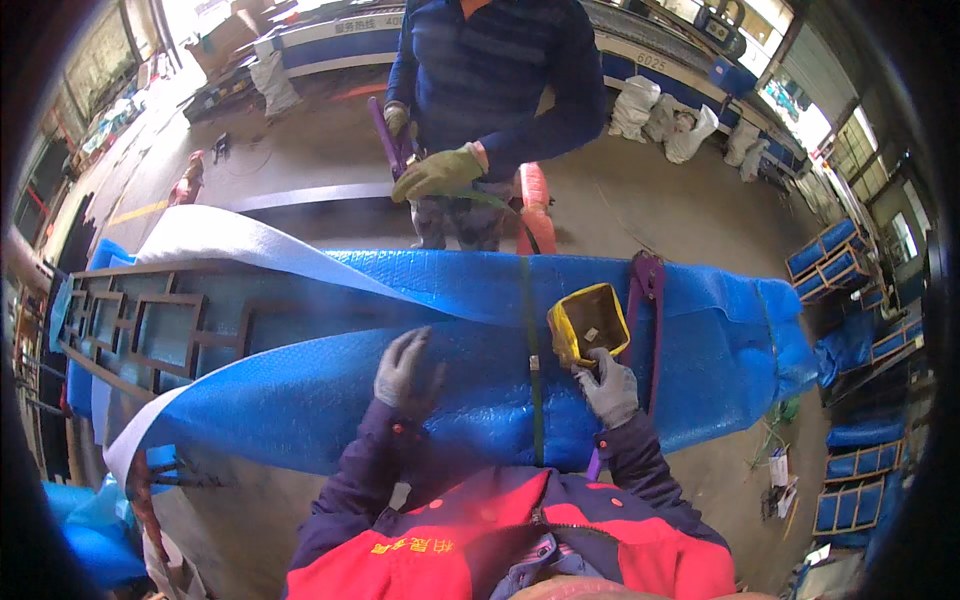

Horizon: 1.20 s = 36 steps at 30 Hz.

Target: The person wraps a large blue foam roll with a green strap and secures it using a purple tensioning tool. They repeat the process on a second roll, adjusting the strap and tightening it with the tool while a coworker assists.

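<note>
A long dark metal lattice frame (165, 330), partly covered by blue bubble wrap (330, 400), lies across in front of me. A green strap (540, 425) with a small metal seal crosses the wrap. My left hand (403, 370), in a grey glove, hovers over or touches the wrap, fingers stretched out, holding nothing. At the near rim of a yellow open-topped box (562, 335), the gloved fingers of my right hand (610, 388) are closed on its edge. Small pieces lie inside it. Beside the box rests a long purple-handled tool (657, 345).
Across the frame stands a co-worker (495, 85) in gloves, holding another purple-handled tool (384, 135) and a green strap. White sacks (635, 105) stand by a long machine behind. Blue-wrapped bundles (850, 470) are stacked at the right. White-backed wrap (235, 235) curls up at far left.
</note>
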Tool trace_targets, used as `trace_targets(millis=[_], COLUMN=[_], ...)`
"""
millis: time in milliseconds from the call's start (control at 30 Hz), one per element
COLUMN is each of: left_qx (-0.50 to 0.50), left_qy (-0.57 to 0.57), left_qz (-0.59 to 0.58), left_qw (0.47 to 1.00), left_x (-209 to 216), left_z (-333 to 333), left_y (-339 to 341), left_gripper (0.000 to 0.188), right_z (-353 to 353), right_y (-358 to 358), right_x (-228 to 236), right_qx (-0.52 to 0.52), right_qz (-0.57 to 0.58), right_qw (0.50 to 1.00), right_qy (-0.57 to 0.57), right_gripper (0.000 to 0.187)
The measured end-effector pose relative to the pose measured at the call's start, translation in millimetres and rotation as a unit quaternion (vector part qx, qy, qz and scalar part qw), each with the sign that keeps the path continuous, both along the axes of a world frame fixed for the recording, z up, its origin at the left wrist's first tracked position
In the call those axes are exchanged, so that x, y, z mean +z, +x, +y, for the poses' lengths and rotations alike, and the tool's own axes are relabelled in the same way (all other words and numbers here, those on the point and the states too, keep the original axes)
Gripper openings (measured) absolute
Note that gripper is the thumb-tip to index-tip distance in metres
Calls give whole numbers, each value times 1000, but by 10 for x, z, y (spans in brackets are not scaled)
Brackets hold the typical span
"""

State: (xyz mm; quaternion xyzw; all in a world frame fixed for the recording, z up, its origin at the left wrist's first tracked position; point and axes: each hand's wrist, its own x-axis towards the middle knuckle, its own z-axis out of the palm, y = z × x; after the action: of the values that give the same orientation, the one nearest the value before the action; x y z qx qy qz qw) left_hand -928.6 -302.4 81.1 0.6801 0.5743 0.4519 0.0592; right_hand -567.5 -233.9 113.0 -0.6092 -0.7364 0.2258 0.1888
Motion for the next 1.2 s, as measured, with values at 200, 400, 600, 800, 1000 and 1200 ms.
trace_targets(millis=[200, 400, 600, 800, 1000, 1200], left_qx=[156, 318, 423, 421, 344, 63], left_qy=[-27, -119, -305, -260, -176, -100], left_qz=[97, 243, 211, 215, 197, 32], left_qw=[983, 909, 827, 842, 901, 992], left_x=[116, 284, 12, -580, -683, -500], left_z=[-514, -1622, -2144, -2115, -2233, -2655], left_y=[-690, -1501, -2285, -2557, -2847, -3444], left_gripper=[60, 68, 76, 68, 69, 55], right_z=[-230, -311, -251, -599, -935, -1146], right_y=[-15, -133, -1178, -2417, -3810, -5349], right_x=[205, 405, 263, 140, -251, -837], right_qx=[-15, 63, 295, 351, 291, 251], right_qz=[11, 233, 113, 87, 107, -17], right_qw=[1000, 969, 945, 928, 943, 945], right_qy=[-19, -47, 80, 95, 121, 208], right_gripper=[61, 58, 50, 57, 60, 67])
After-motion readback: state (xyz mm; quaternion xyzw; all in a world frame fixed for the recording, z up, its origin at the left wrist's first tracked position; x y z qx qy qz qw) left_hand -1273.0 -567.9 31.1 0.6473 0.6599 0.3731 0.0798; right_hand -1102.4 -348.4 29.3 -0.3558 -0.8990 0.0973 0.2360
